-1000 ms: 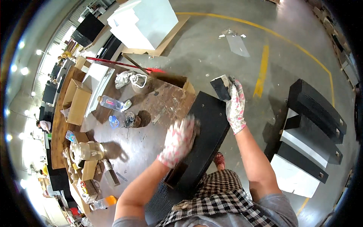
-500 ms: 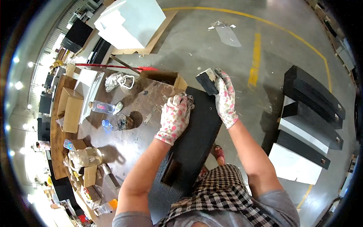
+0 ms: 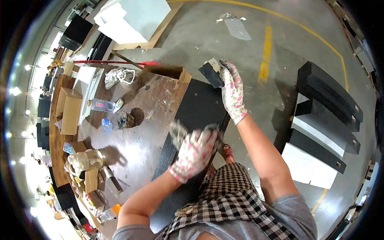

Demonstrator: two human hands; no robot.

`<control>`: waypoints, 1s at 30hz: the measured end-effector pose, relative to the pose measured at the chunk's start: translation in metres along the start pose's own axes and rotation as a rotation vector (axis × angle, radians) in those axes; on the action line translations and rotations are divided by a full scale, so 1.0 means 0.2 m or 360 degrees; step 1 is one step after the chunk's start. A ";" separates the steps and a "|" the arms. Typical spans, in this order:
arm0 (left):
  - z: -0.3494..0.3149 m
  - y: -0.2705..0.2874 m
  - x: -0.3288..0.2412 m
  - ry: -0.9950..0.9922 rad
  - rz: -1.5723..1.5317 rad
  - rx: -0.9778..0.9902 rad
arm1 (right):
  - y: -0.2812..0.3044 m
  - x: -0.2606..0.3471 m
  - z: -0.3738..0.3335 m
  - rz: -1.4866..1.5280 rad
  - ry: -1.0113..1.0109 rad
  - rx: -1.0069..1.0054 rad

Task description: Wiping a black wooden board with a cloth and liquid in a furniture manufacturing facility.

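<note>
A long black board [image 3: 198, 105] with ridged grain and small holes lies along the table's right edge. My left hand [image 3: 194, 156], in a white glove with pink spots, is closed on a grey rag [image 3: 179, 134] over the middle of the board. Motion blurs the rag, and part of it bunches out past the fingers. Beyond the board's far right edge, my right hand [image 3: 233, 94], gloved alike, grips a small block [image 3: 212, 75] with a black face and a pale side. The block is held up, apart from the board.
On the table [image 3: 160, 94] to the left stand a plastic bottle [image 3: 102, 105], a dark-stained jar [image 3: 125, 120], a yellowish jug [image 3: 86, 161] and an open carton [image 3: 70, 112]. Another carton [image 3: 168, 73] sits at the far edge. Black panels [image 3: 326, 116] lie stacked on the right.
My left hand has slid the rag along the board toward me. My right hand keeps the block up at the far end, and the whole view has shifted slightly.
</note>
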State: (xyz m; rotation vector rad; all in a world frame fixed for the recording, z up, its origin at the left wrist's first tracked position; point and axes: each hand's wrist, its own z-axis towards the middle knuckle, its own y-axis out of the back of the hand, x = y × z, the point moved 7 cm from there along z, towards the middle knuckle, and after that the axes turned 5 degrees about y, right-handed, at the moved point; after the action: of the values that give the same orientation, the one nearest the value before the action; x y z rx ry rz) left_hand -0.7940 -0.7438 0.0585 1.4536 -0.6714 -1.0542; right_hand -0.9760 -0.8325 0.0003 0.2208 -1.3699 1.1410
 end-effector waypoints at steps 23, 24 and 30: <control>-0.34 0.19 -0.03 0.0541 -0.0206 -0.0259 | 0.19 0.24 0.03 -0.0782 -0.0218 0.0452; -0.27 0.10 0.00 0.0493 -0.0221 -0.0211 | 0.23 0.21 0.03 -0.0866 -0.0221 0.0446; -0.25 0.14 0.34 0.0919 0.0039 -0.0351 | 0.27 0.30 0.03 -0.1291 0.0194 0.0821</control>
State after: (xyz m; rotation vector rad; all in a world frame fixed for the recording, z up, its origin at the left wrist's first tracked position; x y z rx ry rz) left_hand -0.7162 -0.7853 0.0667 1.4538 -0.1523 -0.6159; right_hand -1.0320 -0.7807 0.0278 0.9657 -0.7207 0.7640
